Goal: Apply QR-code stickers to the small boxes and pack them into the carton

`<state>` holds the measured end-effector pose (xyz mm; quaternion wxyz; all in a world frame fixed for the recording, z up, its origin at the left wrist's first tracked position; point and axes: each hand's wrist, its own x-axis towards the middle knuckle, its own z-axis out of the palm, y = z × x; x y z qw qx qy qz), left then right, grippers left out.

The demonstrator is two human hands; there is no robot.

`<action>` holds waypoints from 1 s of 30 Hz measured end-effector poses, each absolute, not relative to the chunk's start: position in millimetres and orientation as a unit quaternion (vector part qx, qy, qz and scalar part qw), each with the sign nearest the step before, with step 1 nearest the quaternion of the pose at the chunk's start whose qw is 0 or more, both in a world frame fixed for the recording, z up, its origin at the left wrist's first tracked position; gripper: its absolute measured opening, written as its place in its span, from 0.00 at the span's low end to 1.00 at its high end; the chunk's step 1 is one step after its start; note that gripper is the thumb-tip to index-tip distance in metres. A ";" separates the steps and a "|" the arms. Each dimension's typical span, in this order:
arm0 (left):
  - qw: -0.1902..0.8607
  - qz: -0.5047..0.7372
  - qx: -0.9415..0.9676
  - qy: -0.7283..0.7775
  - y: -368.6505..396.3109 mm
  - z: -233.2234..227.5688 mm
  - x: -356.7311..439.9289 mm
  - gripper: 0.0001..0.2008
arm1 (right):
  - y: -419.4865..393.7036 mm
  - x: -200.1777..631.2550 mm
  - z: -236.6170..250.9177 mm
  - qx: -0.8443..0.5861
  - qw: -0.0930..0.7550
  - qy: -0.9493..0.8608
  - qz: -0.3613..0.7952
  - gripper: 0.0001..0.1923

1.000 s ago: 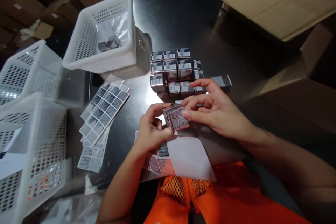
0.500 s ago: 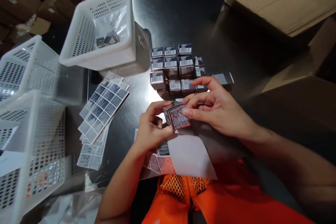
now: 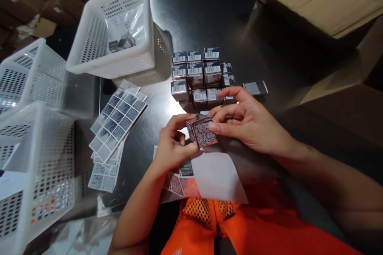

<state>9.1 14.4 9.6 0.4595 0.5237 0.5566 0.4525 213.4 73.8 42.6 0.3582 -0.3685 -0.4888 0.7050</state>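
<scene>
At the far left, two white baskets (image 3: pixel 32 135) are cut off by the frame edge; what lies inside them is hard to make out. A third basket (image 3: pixel 119 36) behind holds a few small boxes in clear plastic. Sticker sheets (image 3: pixel 118 121) lie fanned on the dark table (image 3: pixel 209 16). The left hand (image 3: pixel 172 147) and the right hand (image 3: pixel 248 121) both pinch one small box (image 3: pixel 201 130) above the table, the fingers closed on its sides. Behind it stand rows of boxes (image 3: pixel 197 77), partly hidden by the right hand.
</scene>
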 end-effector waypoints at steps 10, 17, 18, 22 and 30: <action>0.454 0.453 0.532 0.553 12.2 5.6 8.0 0.29 | 74.0 213.7 44.0 -0.369 0.363 -0.491 0.701 0.31; 0.435 0.452 0.543 0.558 12.8 5.8 9.6 0.29 | 66.3 206.8 44.2 -0.408 0.404 -0.514 0.637 0.32; 0.438 0.454 0.543 0.554 13.3 5.7 9.1 0.29 | 66.9 206.7 43.2 -0.414 0.415 -0.519 0.622 0.32; 0.455 0.456 0.541 0.541 12.8 7.5 5.0 0.29 | 75.3 209.0 34.7 -0.413 0.400 -0.519 0.632 0.38; 0.399 0.398 0.557 0.610 3.7 14.4 7.3 0.34 | 81.1 226.5 43.7 -0.306 0.284 -0.591 0.690 0.35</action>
